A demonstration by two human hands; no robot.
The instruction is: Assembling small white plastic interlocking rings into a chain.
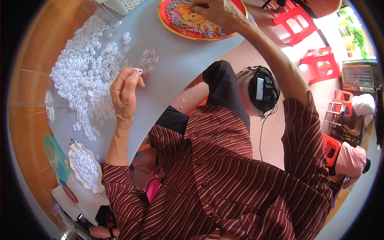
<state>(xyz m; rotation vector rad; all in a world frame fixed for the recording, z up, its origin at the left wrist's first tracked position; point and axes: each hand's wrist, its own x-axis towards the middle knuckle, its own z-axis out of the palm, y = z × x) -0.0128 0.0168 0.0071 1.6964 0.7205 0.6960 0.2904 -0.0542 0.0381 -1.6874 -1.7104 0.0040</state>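
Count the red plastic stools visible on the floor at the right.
4, maybe more hidden. One stool at top right, a second stool below it, a third stool by the right edge, a fourth stool behind the striped sleeve.

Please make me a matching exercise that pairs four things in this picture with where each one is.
Things:
1. left hand
2. right hand
3. white scalloped dish
4. green mesh basket

Places:
A. on the round red tray of small pieces
B. at the table's left rim, outside the dish
C. pinching a small white ring beside the white pile
D. near the left elbow, filled with white rings

Pairs: 1-C, 2-A, 3-D, 4-B
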